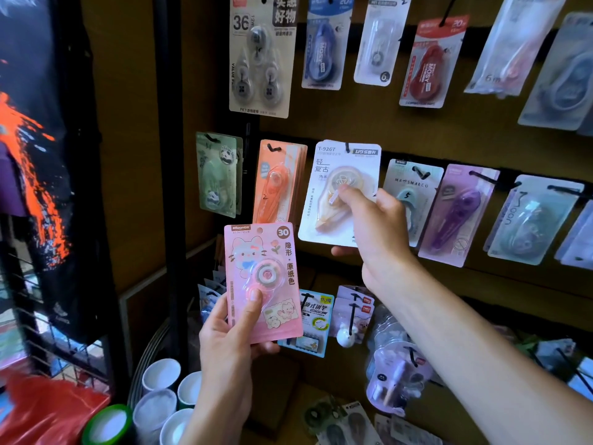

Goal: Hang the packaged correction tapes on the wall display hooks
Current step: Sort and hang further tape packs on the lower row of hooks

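Pinching the white pack point(340, 191) at its hook point(347, 147), the right hand point(375, 226) risks tearing the hole if tugged; left hand point(231, 335) grips the pink pack point(263, 281) below.

Right hand point(373, 220) raised, fingers pinching; left hand point(231, 335) gripping

The white pack point(340, 194) hangs on a hook point(347, 147), with the right hand point(372, 220) at its four o'clock and the pink pack point(263, 284) at seven.

Brown wall display board point(369, 123) with black hooks point(420, 172), carded packs point(279, 181) hanging, apparently correction tapes.
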Demonstrator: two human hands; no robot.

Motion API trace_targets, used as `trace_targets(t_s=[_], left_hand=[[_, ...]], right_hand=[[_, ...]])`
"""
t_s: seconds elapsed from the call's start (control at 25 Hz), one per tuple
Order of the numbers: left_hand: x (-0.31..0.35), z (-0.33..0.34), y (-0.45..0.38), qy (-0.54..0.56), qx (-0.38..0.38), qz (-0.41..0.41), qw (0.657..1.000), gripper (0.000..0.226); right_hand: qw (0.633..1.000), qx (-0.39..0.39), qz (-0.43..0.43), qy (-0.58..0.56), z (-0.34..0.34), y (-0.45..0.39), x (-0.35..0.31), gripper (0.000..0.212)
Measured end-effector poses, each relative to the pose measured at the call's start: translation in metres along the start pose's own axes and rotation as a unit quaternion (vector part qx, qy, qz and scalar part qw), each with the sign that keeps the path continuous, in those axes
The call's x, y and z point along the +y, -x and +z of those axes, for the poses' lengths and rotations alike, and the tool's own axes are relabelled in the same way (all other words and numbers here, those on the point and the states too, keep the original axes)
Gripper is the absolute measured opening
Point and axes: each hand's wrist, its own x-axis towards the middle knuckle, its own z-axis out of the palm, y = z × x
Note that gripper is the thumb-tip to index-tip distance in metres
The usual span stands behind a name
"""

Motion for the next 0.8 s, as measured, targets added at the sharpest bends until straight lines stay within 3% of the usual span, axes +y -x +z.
trace_targets(t_s=[0.12, 0.32, 0.44, 0.48, 0.56, 0.64, 0.72, 0.8], left_hand=[[-0.001, 0.002, 0.002, 0.000, -0.003, -0.001, 1.000, 0.039], [0.000, 0.005, 0.005, 0.012, -0.011, 0.004, 1.000, 0.034], [-0.002, 0.014, 0.012, 0.027, -0.025, -0.007, 0.999, 0.026], [-0.006, 0.021, 0.017, 0.033, -0.037, -0.018, 0.999, 0.023], [-0.016, 0.041, 0.031, 0.042, -0.070, -0.047, 0.996, 0.023], [-0.031, 0.072, 0.051, 0.046, -0.110, -0.075, 0.990, 0.028], [-0.042, 0.109, 0.075, 0.063, -0.170, -0.107, 0.978, 0.028], [-0.052, 0.149, 0.100, 0.065, -0.226, -0.126, 0.964, 0.028]], right_hand=[[0.998, -0.001, 0.061, 0.033, 0.005, -0.025, 0.006, 0.025], [0.984, 0.011, 0.169, 0.051, -0.001, -0.057, 0.026, 0.066], [0.975, -0.029, 0.208, 0.074, -0.023, -0.033, 0.042, 0.054], [0.980, -0.021, 0.171, 0.097, -0.039, -0.015, 0.050, 0.042], [0.988, 0.020, 0.009, 0.156, -0.079, 0.032, 0.061, 0.026], [0.973, 0.011, -0.109, 0.204, -0.119, 0.081, 0.053, 0.026], [0.959, 0.000, -0.136, 0.248, -0.153, 0.106, 0.043, 0.038], [0.956, 0.046, -0.127, 0.260, -0.184, 0.109, 0.034, 0.053]])
